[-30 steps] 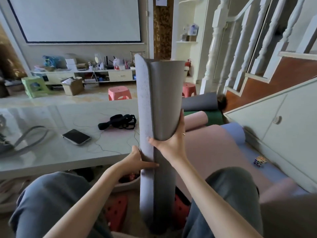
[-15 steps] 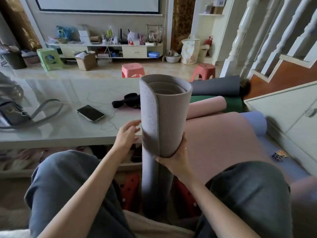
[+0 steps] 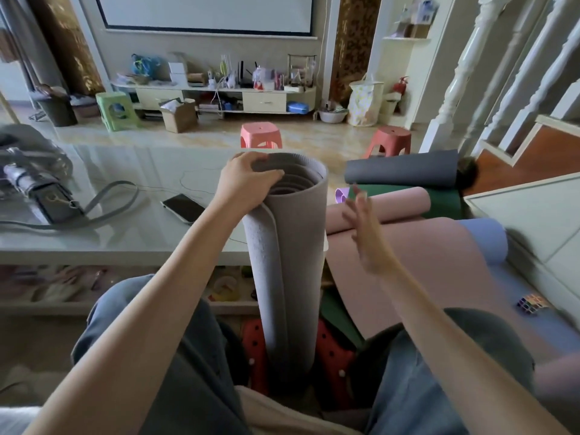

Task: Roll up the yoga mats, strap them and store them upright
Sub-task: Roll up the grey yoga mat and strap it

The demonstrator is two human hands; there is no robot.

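A grey yoga mat (image 3: pixel 293 262) stands upright and rolled between my knees, its lower end on the floor by red slippers. My left hand (image 3: pixel 246 182) grips the top rim of the roll, fingers hooked over the edge. Just right of the roll, my right hand (image 3: pixel 365 229) hovers with fingers spread and blurred, not touching it. A pink mat (image 3: pixel 405 262) lies partly unrolled to the right. Beyond it lie a dark grey rolled mat (image 3: pixel 405 167), a green mat (image 3: pixel 445 199) and a lavender mat (image 3: pixel 485 240).
A white marble table (image 3: pixel 125 227) stands to the left with a phone (image 3: pixel 183 207), a grey bag (image 3: pixel 34 183) and a thin cable. Two red stools (image 3: pixel 260 135) stand behind. A white cabinet (image 3: pixel 539 221) and stairs rise on the right. A puzzle cube (image 3: pixel 532 304) lies on the floor.
My left hand rose from the side of the grey roll to grip its top rim. My right hand let go of the roll and swung away to the right. The view tilted down.
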